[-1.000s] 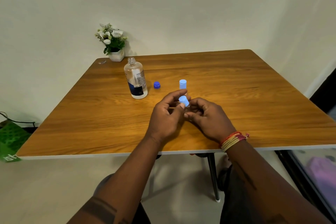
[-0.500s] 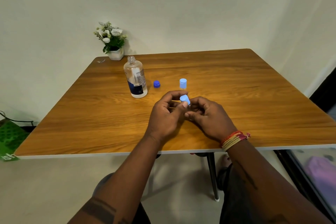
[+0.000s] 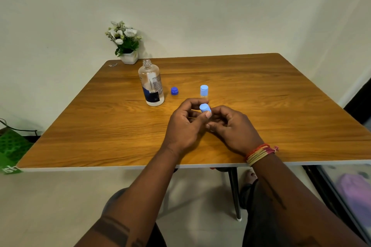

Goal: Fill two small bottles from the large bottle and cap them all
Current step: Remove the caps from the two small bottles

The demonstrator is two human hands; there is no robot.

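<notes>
A green bag [image 3: 10, 146] sits on the floor at the far left, beside the wooden table [image 3: 261, 90], which stands against a plain pale wall with a small white pot of flowers [image 3: 126, 46] at its back left corner. Next comes the large bottle [image 3: 151, 84], upright and uncapped, its neck pointing straight up; it is clear, and how much liquid it holds cannot be told. Just to its right its dark blue cap [image 3: 174, 90] lies on the table, apart from it. Further right a small bottle with a light blue cap [image 3: 204, 91] stands upright, capped; its contents cannot be made out. In front of it the left hand [image 3: 184, 126] pinches the light blue cap [image 3: 205, 108] of the second small bottle between thumb and forefinger, the cap tilted up and to the left. The right hand [image 3: 232, 128] curls around the bottle's body, which is hidden, so its fill is unreadable. Woven threads [image 3: 259, 153] circle the right wrist.
</notes>
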